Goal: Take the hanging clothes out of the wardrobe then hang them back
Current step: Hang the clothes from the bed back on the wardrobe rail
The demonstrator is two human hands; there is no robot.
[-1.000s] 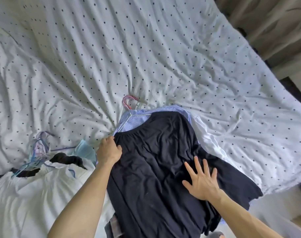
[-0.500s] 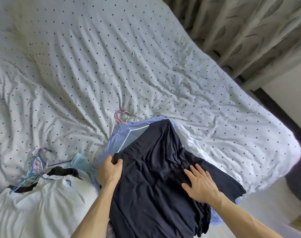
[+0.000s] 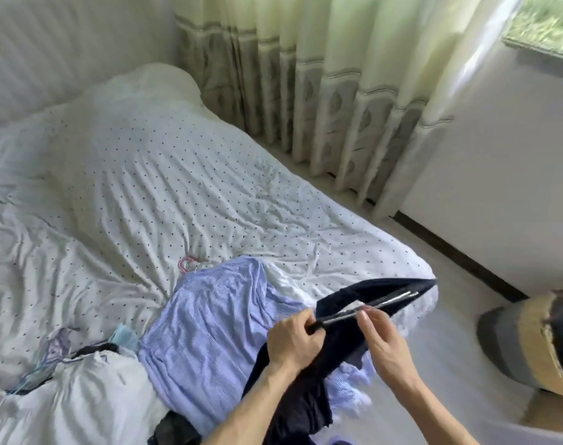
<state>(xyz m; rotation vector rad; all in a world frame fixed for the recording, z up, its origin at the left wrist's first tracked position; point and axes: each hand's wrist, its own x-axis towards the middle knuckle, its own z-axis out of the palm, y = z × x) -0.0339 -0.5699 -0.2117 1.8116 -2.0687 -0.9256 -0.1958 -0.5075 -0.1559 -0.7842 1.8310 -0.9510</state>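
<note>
1 navy garment [image 3: 302, 409] in L hand [image 3: 293, 342], 1 hanger [image 3: 392, 299] in R hand [image 3: 386, 345]

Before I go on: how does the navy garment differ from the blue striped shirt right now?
The navy garment is plain dark; the blue striped shirt is pale. The navy garment is lifted, left hand gripping it, right hand pinching a silvery bar at its opening; the shirt lies spread on the bed, unheld. A pink hook shows at the shirt's top. Both look soft and creased.
</note>
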